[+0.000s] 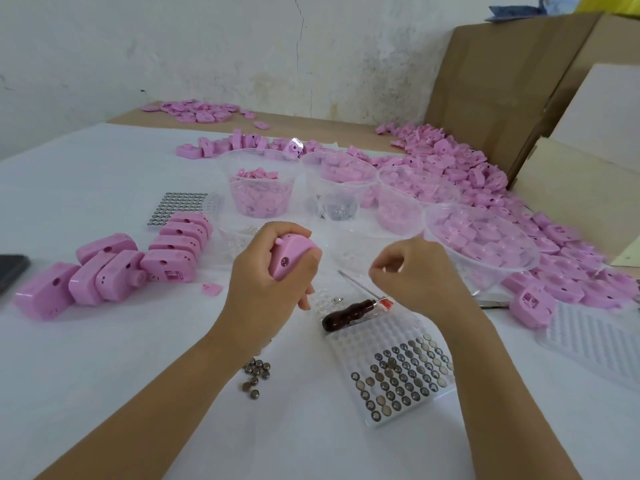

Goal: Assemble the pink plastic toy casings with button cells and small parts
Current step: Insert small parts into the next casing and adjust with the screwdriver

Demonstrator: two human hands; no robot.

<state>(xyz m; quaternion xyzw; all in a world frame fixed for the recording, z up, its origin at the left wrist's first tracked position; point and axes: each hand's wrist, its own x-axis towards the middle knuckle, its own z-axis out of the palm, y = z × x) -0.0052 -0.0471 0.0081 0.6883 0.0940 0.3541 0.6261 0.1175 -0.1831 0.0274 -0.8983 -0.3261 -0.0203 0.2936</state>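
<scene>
My left hand (273,271) grips a pink toy casing (289,256) above the middle of the table, fingers curled round it. My right hand (412,271) hovers just to its right with fingers curled and thumb and forefinger pinched together; whether a small part sits between them I cannot tell. Below the hands lie a dark-handled screwdriver (349,311), a clear tray of button cells (398,375) and a loose cluster of button cells (255,377). Finished pink casings (114,268) are lined up at the left.
Clear plastic bowls (258,188) of pink and small parts stand behind the hands, with a wide bowl (485,237) at the right. A heap of pink shells (519,202) runs along cardboard boxes (502,81). A phone (10,268) lies at the left edge; another cell tray (176,206) lies at the back left.
</scene>
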